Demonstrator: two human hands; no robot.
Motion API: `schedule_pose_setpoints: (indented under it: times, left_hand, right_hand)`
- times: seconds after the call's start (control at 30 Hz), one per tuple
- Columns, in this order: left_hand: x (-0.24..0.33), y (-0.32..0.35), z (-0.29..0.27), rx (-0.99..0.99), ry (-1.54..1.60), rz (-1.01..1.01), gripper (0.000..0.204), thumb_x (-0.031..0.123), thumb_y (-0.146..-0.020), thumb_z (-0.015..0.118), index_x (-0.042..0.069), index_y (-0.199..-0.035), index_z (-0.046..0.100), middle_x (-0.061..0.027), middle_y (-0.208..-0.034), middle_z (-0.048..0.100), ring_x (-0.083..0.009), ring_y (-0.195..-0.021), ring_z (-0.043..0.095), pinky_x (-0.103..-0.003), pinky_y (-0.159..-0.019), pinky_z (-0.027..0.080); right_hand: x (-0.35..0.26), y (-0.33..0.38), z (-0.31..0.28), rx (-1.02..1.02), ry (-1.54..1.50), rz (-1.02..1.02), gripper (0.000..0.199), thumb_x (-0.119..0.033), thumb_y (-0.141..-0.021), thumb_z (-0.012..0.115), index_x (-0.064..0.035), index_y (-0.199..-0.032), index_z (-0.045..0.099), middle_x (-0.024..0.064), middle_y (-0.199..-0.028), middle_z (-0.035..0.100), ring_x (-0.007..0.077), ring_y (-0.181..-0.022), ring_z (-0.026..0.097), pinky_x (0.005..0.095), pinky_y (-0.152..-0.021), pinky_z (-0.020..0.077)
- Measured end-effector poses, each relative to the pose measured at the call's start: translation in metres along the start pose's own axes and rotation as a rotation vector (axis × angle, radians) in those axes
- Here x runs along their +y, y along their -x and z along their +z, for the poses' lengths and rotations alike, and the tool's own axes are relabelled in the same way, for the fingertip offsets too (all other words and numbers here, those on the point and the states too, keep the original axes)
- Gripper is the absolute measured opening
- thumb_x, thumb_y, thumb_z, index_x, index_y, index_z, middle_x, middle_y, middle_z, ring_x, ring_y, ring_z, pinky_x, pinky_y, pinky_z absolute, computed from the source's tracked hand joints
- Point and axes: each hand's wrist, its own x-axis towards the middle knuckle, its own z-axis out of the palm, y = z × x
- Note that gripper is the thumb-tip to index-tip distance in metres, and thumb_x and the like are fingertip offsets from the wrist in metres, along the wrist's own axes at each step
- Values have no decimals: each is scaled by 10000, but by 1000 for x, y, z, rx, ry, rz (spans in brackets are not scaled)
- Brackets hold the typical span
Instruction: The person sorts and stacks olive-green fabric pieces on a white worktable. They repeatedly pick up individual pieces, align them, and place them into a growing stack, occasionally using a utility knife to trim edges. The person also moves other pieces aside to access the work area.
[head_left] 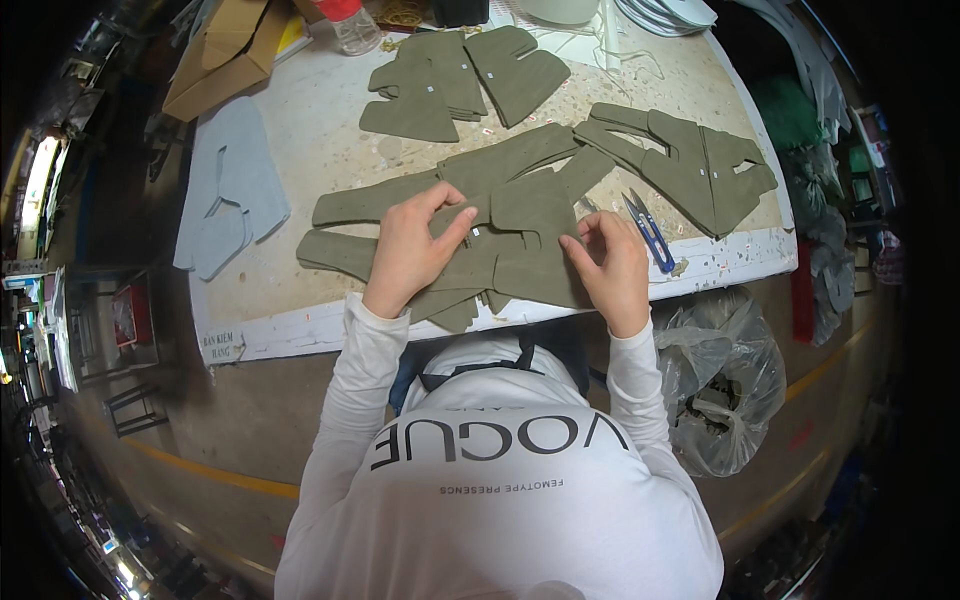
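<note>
Head view: left hand (pixel 408 250) lies on the olive fabric piece (pixel 520 240) at the table's (pixel 330 150) near edge, fingers together, thumb and forefinger pinched on a small white tag (pixel 476 232). Right hand (pixel 612 262) presses the same piece's right side, fingertips curled onto the cloth. Blue thread snips (pixel 650 232) lie just beside the right hand. More olive pieces (pixel 690 165) lie right, another olive stack (pixel 460 80) at the far side, grey pieces (pixel 235 190) left. Plastic bag (pixel 725 385) on the floor.

Blue-handled snips (pixel 650 232), grey fabric (pixel 232 190), perhaps a scrap-filled bag (pixel 725 385).
</note>
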Motion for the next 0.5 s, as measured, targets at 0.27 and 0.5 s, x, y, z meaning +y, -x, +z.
schedule_pose_setpoints:
  times: [0.27,0.5]
  left_hand:
    - [3,21,-45,220,41,-209,232,201,-838,778,9,-818,649,-40,-740,636,-79,-597,566,-251,-539,446]
    - [-12,64,-84,276,-190,-294,168,124,-866,736,-16,-830,651,-55,-749,617,-105,-587,541,-246,-555,433]
  right_hand:
    - [-3,4,-3,-1,-102,48,271,-115,-812,747,-44,-1044,626,84,-800,605,278,-748,566,384,-690,460]
    - [-6,3,-4,16,-174,-213,546,-1,-899,574,-53,-1432,471,167,-913,619,353,-838,618,405,-764,494]
